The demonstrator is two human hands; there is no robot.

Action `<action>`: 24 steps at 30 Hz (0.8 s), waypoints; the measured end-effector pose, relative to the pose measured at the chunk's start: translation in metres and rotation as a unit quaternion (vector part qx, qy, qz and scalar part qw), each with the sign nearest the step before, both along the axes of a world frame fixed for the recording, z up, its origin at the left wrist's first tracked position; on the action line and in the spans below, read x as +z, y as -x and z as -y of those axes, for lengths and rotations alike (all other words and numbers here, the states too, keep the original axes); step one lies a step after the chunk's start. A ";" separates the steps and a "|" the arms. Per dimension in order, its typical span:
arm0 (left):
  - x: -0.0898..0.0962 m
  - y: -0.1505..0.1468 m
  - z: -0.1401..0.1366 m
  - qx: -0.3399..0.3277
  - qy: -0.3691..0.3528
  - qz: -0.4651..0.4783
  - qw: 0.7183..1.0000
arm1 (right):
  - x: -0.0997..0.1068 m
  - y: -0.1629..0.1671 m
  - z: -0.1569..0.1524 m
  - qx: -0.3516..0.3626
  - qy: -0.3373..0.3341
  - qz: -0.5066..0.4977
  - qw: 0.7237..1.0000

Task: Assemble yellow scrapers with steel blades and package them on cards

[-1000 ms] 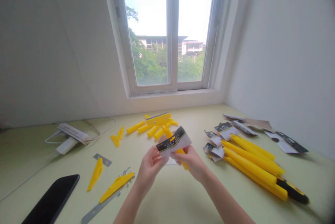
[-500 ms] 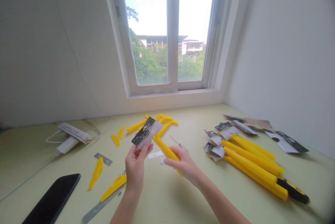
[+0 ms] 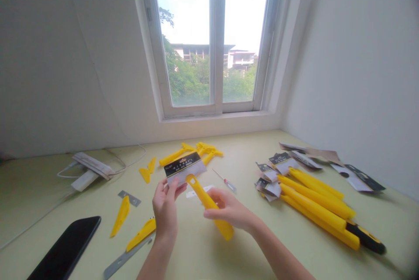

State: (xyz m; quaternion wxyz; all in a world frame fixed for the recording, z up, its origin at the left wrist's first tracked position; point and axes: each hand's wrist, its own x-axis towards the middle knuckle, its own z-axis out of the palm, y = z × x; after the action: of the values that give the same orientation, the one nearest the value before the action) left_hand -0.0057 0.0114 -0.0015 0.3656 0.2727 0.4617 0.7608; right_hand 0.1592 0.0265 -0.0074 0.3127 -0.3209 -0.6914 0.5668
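Note:
Between the thumb and fingers of my left hand (image 3: 166, 203) is a black and white cardboard header card (image 3: 185, 167), its printed face toward me. My right hand (image 3: 229, 206) is closed around a yellow plastic handle (image 3: 209, 203), tilted so the end with the hole points up at the card's lower edge. Whether that end touches the card I cannot tell. Just beyond my right hand lies a small screwdriver (image 3: 225, 180). Behind the card sit several yellow handle pieces (image 3: 209, 149). Left of my left hand rest a yellow part (image 3: 140, 234) and a grey metal blade (image 3: 126, 259).
At right, several yellow handles (image 3: 314, 197) with cards attached lie beside a black-tipped one (image 3: 366, 238). Loose cards (image 3: 363, 177) lie behind. A phone (image 3: 65, 249) is at the near left, with a power strip (image 3: 91, 166) and cables behind. A window (image 3: 212, 44) is ahead.
The card has turned more level and flat toward me. The handle has shifted slightly down and nearer, showing more of its lower end. The screwdriver is now uncovered.

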 end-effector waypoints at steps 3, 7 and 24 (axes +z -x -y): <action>-0.007 -0.004 0.001 -0.033 0.008 0.009 0.999 | 0.003 0.002 0.000 0.016 0.070 -0.091 0.993; -0.010 -0.015 0.006 -0.130 0.015 0.010 0.991 | 0.003 0.002 -0.001 -0.024 0.139 -0.167 0.976; -0.012 -0.039 0.011 -0.315 0.082 -0.188 0.927 | 0.082 -0.180 -0.064 -0.385 0.044 0.052 0.921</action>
State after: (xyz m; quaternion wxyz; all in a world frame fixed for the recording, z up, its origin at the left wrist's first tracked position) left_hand 0.0331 0.0008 -0.0135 0.5139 0.5107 0.4732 0.5011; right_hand 0.3388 0.0908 0.0745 0.4556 -0.6046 -0.5045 0.4151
